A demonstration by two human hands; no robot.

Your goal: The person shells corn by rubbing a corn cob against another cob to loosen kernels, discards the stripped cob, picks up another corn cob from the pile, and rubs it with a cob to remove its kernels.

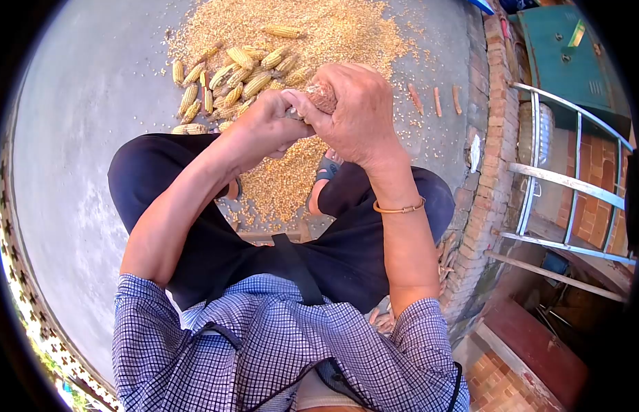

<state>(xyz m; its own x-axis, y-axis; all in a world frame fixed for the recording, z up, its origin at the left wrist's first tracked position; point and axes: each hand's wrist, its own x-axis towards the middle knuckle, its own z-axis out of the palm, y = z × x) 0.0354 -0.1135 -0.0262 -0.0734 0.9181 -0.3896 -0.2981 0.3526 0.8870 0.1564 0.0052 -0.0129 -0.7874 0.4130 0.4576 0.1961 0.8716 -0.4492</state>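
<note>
Between my two hands is a reddish corn cob (322,98), its bare upper part showing above the grip. My right hand (357,113) wraps round it from the right, its thumb reaching toward the left hand. From the other side my left hand (264,129) closes against the cob's lower part, most of which the fingers hide. Just beyond the hands lies a pile of yellow corn ears (238,74), beside a wide spread of loose kernels (333,31). More kernels (282,182) cover the floor between my feet.
Stripped cobs (438,101) lie on the concrete floor (79,137) to the right. A low brick edge (495,130) runs along that side, with a metal ladder-like frame (574,178) and a green cabinet (563,55) beyond. More cobs (383,319) lie near my right hip.
</note>
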